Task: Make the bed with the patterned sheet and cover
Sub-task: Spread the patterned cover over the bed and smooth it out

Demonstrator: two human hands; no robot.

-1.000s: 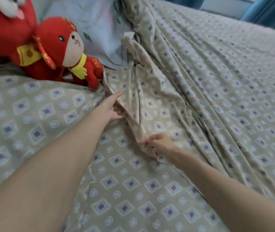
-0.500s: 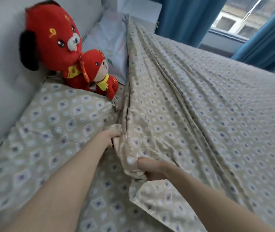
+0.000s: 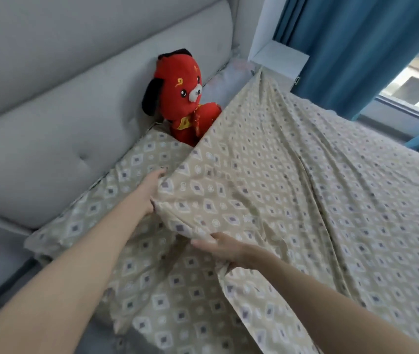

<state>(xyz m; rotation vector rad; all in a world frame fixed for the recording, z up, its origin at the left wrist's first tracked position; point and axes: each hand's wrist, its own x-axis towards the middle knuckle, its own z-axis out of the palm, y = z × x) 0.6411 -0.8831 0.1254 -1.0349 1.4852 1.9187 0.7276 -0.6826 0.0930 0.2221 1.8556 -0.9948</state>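
**Cover edge up, heading for the headboard**

Both hands sit further up the bed than half a second ago. The beige diamond-print fabric cover (image 3: 267,200) was bunched low between them; now its top edge is lifted and pulled flatter.

- Left hand (image 3: 149,191): holds the hem near the corner. Fingers run along the fabric and the thumb is hidden, so it reads as a grip on cloth but isn't fully visible.
- Right hand (image 3: 222,249): pinches the same edge lower down, thumb on top, with fabric gathered under the wrist.
- Cover position: it spans most of the mattress to the right, with long creases running to the far corner. The raised edge hangs over the matching-print pillow (image 3: 119,182) and the matching patterned sheet (image 3: 177,302).

My read: the head end is being drawn into place. The spread is mostly done; the creases and the near side are still to do.

Edges and room:
- The large red plush dog (image 3: 177,98) leans on the grey padded headboard (image 3: 75,98), just beyond the raised edge.
- A smaller red plush (image 3: 207,113) beside it is already half hidden by the cover, so pulling further could bury or tip both.
- A pale floral pillow (image 3: 225,83) fills the far head corner.
- The blue curtains (image 3: 343,47) are well apart, past the far side.
- Room is open to the right and tight at the headboard.
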